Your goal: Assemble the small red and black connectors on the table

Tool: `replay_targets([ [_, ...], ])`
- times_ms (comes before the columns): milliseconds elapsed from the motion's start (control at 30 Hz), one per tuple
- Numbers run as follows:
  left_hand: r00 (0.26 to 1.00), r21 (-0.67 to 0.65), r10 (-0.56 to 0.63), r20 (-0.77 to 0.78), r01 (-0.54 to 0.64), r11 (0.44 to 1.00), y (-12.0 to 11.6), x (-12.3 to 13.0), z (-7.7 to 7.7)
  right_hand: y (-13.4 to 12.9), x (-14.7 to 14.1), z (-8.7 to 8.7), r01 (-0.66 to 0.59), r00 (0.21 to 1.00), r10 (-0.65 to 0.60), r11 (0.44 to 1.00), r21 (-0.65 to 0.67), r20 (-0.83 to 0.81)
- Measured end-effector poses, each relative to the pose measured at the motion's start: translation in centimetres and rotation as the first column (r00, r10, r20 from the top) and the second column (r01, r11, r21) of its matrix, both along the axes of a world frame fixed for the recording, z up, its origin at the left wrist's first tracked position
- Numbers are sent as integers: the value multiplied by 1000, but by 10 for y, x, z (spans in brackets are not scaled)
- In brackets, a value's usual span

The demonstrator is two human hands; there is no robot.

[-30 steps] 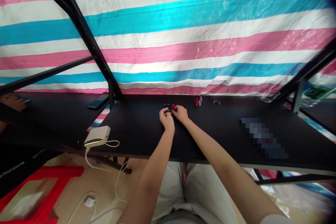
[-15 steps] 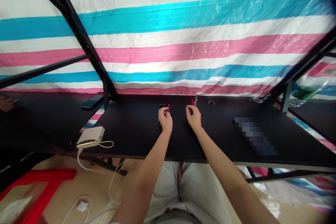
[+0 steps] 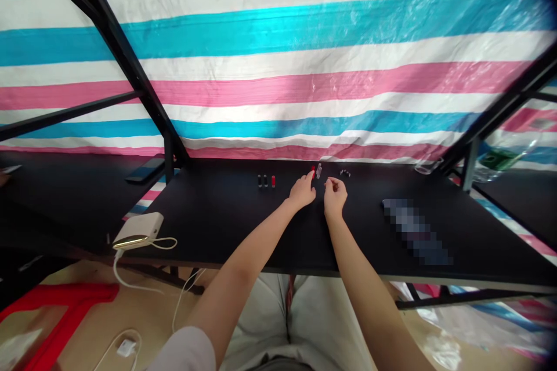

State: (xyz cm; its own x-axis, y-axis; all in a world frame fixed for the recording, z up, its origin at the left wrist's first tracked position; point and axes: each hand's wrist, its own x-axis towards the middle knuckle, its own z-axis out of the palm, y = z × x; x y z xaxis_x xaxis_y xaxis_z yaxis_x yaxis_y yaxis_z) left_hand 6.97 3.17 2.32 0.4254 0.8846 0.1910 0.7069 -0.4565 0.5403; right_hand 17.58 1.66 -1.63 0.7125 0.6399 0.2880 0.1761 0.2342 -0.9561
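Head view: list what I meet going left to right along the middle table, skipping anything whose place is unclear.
White box, two black pieces, red piece, left hand, clear pieces, right hand, pixelated item.

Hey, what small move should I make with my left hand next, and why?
I'd probably bring the left hand's thumb in toward the red piece beside the clear pieces. The index finger already reaches that red piece, but the thumb stands apart from it. The right hand is close by with curled fingers; I can't tell whether it holds anything.
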Motion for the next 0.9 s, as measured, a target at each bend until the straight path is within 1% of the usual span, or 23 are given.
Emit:
replay_targets([
  [100, 993, 86, 48, -105, -39, 996, 7, 10, 2, 1, 0, -1, -2, 1000, 2, 1000, 13, -6],
  [200, 976, 116, 100, -193, -78, 990, 12, 15, 1, 1, -2, 0, -9, 1000, 9, 1000, 7, 6],
  [300, 974, 151, 106, -202, -76, 986, 18, 17, -2, 1, -2, -1, -18, 1000, 18, 1000, -4, 19],
  [400, 991, 179, 96, -91, -79, 981, 23, 15, -2, 2, 0, -2, -32, 999, 32, 999, -16, 36],
  [500, 991, 162, 116, 62, -125, 979, 20, 11, -4, 2, 2, -2, -67, 994, 71, 996, -52, 81],
  [567, 977, 148, 144, 158, -168, 975, 13, 5, -6, 1, 3, -2, -104, 981, 118, 990, -97, 154],
  [600, 966, 139, 160, 205, -190, 972, 9, 1, -8, 0, 3, -2, -108, 967, 134, 986, -126, 218],
  [667, 933, 119, 179, 313, -225, 967, -2, -10, -11, -2, 3, -3, -75, 913, 142, 980, -184, 383],
  [733, 887, 71, 196, 418, -247, 966, -13, -21, -15, -3, 1, -5, -25, 839, 144, 974, -227, 525],
  [800, 828, 18, 208, 520, -254, 967, -23, -33, -18, -2, -1, -9, -6, 784, 177, 960, -279, 595],
  [900, 735, -42, 217, 643, -249, 968, -35, -46, -20, 3, -5, -14, 0, 740, 259, 923, -385, 621],
])
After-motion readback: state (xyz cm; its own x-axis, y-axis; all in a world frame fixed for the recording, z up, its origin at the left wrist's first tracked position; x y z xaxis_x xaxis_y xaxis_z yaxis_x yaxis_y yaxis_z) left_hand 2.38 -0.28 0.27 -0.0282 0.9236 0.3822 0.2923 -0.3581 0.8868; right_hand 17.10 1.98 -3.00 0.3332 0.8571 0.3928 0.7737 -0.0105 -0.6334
